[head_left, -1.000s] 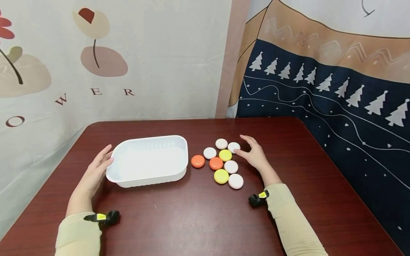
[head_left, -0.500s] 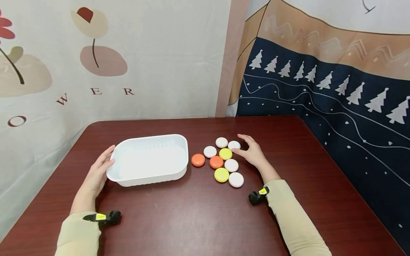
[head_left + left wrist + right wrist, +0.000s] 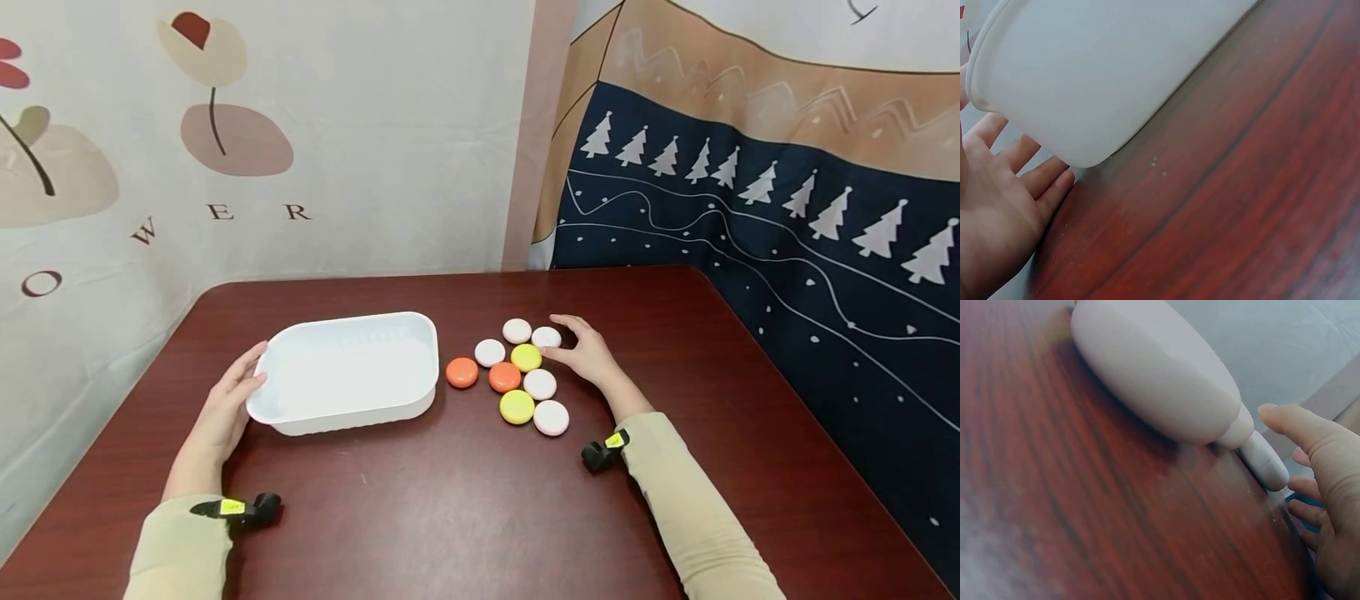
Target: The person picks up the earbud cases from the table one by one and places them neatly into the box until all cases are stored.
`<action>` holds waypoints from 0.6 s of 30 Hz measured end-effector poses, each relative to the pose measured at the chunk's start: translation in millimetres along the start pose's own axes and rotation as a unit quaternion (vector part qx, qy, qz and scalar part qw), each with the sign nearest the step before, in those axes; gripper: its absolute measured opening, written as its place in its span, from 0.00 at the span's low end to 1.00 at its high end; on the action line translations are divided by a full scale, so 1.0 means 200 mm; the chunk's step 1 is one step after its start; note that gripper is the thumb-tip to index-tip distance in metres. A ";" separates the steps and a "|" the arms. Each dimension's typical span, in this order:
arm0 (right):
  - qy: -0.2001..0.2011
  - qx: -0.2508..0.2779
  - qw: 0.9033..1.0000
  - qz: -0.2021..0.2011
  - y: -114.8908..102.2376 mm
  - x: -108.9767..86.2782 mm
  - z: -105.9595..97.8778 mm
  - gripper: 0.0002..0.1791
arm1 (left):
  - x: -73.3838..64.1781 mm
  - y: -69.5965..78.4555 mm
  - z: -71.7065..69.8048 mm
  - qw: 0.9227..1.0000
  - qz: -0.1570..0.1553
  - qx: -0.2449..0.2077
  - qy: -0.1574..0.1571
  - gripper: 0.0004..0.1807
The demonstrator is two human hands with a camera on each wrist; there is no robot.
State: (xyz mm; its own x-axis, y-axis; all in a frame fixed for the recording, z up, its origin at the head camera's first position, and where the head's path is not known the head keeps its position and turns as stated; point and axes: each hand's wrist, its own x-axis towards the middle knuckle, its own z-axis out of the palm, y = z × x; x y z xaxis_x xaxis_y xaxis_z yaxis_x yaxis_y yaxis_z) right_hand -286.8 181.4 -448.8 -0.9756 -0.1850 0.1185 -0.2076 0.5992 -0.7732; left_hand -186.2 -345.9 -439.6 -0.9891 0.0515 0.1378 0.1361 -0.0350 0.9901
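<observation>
A white rectangular tray (image 3: 341, 375) with rounded corners stands on the left half of the table. My left hand (image 3: 225, 408) is at its left end, fingers extended and fingertips right at the rim; in the left wrist view those fingers (image 3: 1044, 178) lie beside the tray's outer wall. Right of the tray lies a cluster of smooth round discs. My right hand (image 3: 592, 357) is at the cluster's back right, thumb and forefinger spread on either side of a white disc (image 3: 546, 337). The thumb overlaps the edge of a yellow disc (image 3: 527, 357) in the head view.
Two orange discs (image 3: 462, 372) are in the cluster, one nearest the tray. A second yellow disc (image 3: 517, 407) and a white disc (image 3: 551, 418) lie at its front. The dark red table (image 3: 420, 517) ends at a pale printed cloth (image 3: 405, 167) and a navy one with trees (image 3: 720, 217).
My right hand has shifted slightly left, bringing its thumb and forefinger closer around the back white disc. My left hand has moved a little against the tray's end. The discs keep their arrangement.
</observation>
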 end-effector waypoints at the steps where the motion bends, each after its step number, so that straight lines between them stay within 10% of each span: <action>1: -0.001 0.000 1.000 -0.002 0.00 0.00 0.00 0.36 | 0.00 0.00 0.00 1.000 0.001 -0.005 -0.004 0.29; 18: -0.010 -0.010 1.000 -0.014 0.02 0.02 0.00 0.31 | 0.02 0.00 -0.06 0.993 0.002 -0.087 -0.078 0.30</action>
State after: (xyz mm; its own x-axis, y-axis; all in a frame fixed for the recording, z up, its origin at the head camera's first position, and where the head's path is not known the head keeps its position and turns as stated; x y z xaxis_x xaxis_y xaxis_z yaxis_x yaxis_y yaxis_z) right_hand -291.8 183.1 -451.5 -0.9678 -0.2177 0.1265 -0.2360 0.6089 -0.7573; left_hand -190.1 -357.7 -439.4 -0.9659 0.2053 0.1578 0.1149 -0.2063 0.9717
